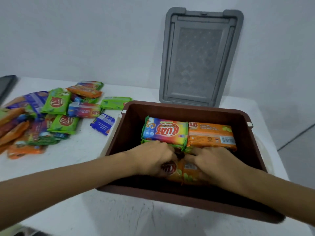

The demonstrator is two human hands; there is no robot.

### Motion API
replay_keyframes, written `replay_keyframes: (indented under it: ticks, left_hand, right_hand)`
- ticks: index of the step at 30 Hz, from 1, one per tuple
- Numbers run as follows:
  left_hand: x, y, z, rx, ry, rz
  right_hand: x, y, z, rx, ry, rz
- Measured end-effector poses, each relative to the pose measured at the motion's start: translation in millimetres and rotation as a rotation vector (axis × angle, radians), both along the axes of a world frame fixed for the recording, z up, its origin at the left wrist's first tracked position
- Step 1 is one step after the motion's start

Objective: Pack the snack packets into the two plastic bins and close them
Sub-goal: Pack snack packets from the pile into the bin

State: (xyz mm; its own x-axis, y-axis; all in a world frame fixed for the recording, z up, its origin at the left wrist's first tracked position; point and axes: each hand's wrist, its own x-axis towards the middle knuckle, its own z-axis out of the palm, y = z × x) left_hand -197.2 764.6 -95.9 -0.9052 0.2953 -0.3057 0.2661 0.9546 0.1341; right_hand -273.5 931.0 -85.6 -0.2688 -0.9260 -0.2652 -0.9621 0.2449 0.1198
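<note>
A brown plastic bin stands open on the white table. Inside at the back lie a rainbow-coloured packet and an orange packet, stacked on others. Both my hands reach down into the near half of the bin. My left hand and my right hand rest on an orange packet there, fingers curled down over it and meeting in the middle. The grip itself is partly hidden. A pile of loose packets, green, orange, blue and rainbow, lies on the table to the left.
A grey bin lid leans upright against the wall behind the bin. A dark flat object shows at the far left edge. The table's right edge runs just past the bin, with floor beyond.
</note>
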Motion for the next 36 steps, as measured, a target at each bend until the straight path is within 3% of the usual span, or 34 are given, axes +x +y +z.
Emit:
replay_keyframes:
  ticks: [3,5,9,13,18,24,27,36]
  left_hand:
    - [3,-11,24,0.363,0.064,0.205]
    - [6,-24,49,0.434,0.218,0.278]
    - [19,-74,92,0.388,0.4,0.393]
    - [33,-151,103,0.234,0.407,0.55]
    - [42,-252,70,0.027,0.255,0.714]
    - [29,-304,12,0.069,0.065,0.63]
    - [20,-314,-6,0.076,0.052,0.581]
    - [18,-323,-18,-0.041,0.125,0.414]
  right_hand:
    - [0,-9,31,-0.13,-0.077,-0.022]
    - [-4,-22,57,-0.2,-0.086,-0.012]
    - [-10,-68,97,-0.321,-0.149,0.018]
    - [-8,-137,109,-0.41,-0.231,0.1]
    - [-1,-247,71,-0.183,-0.333,0.145]
    - [5,-312,19,0.213,-0.345,0.013]
    - [7,-319,-6,0.219,-0.375,-0.056]
    - [8,-315,-22,0.144,-0.302,0.032]
